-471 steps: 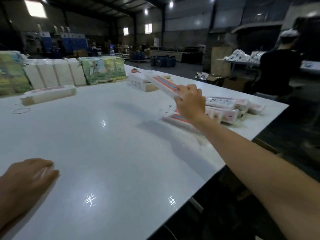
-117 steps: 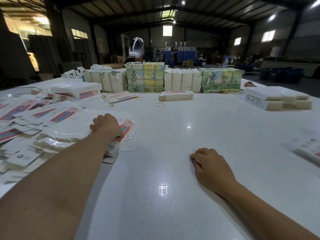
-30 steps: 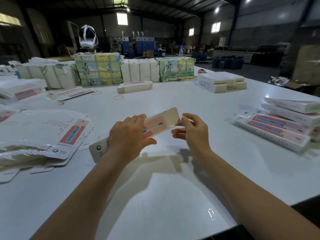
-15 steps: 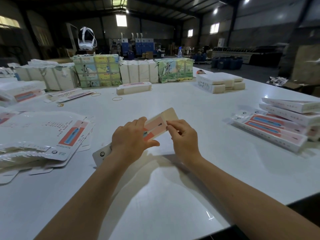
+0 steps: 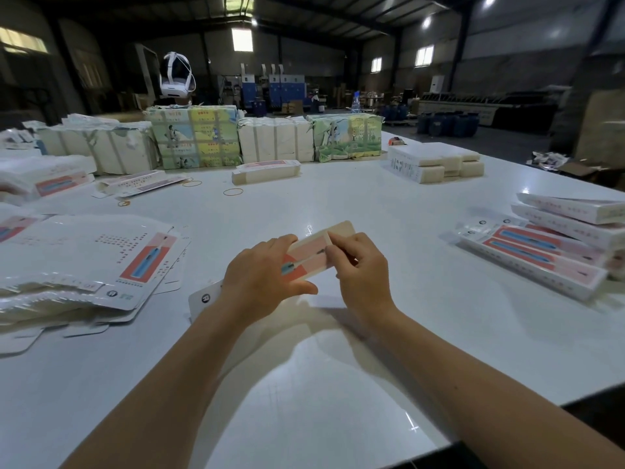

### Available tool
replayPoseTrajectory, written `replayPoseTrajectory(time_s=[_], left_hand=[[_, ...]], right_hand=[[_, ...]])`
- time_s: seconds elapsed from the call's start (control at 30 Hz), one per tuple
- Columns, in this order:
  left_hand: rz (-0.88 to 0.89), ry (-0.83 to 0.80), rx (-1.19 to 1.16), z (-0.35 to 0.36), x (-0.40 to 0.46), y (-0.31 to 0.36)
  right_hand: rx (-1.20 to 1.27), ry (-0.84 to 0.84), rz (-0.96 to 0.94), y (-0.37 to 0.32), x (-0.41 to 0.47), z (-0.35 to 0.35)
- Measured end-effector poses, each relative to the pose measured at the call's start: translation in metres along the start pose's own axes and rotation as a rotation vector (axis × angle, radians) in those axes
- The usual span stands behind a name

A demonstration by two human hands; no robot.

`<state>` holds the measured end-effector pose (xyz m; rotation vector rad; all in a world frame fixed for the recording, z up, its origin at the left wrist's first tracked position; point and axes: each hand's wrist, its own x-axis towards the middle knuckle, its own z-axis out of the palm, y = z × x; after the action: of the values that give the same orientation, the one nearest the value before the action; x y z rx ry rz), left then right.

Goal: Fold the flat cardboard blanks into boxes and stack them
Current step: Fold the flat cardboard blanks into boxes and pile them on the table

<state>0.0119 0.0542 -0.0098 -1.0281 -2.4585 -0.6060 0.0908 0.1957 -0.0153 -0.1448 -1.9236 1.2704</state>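
Head view: left hand (image 5: 262, 275) and right hand (image 5: 360, 269) both pinch the blank (image 5: 309, 253) above the bench (image 5: 338, 384); an off-score fold could skew the box.

The white table (image 5: 304, 384) looks smooth and glossy, mirroring lamps; the printed cardboard blank (image 5: 309, 255) looks smooth, faintly sheened.

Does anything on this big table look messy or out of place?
Yes. The flat blanks on the left lie in a slumped, fanned-out heap, not a squared pile, and loose rubber bands lie scattered on the table. The folded boxes on the right are stacked fairly neatly.
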Motion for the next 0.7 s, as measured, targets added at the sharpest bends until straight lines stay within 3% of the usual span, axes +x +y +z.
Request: replayPoseTrajectory(time_s=[0.1,0.23,0.37,0.4,0.47,0.53,0.6,0.7], left_hand=[[0.01,0.018,0.011,0.001,0.0,0.003],[-0.007,0.042,0.025,0.002,0.001,0.005],[-0.036,0.048,-0.009,0.0,0.002,0.004],[-0.035,0.044,-0.018,-0.001,0.001,0.003],[-0.027,0.018,-0.029,-0.001,0.0,0.004],[-0.016,-0.027,-0.05,0.0,-0.001,0.004],[-0.01,-0.05,-0.074,-0.001,-0.001,0.004],[-0.007,-0.038,-0.053,-0.001,0.0,0.005]], right_hand=[[0.025,-0.004,0.057,-0.002,0.001,0.002],[-0.036,-0.037,-0.003,-0.003,0.002,0.0],[-0.205,0.085,-0.014,0.001,0.011,-0.007],[-0.129,0.042,0.102,0.003,0.014,-0.008],[0.303,-0.117,0.403,-0.001,0.016,-0.014],[0.665,-0.25,0.522,0.002,0.017,-0.015],[0.528,-0.225,0.378,0.003,0.015,-0.014],[-0.045,-0.108,-0.023,0.001,0.005,-0.009]])
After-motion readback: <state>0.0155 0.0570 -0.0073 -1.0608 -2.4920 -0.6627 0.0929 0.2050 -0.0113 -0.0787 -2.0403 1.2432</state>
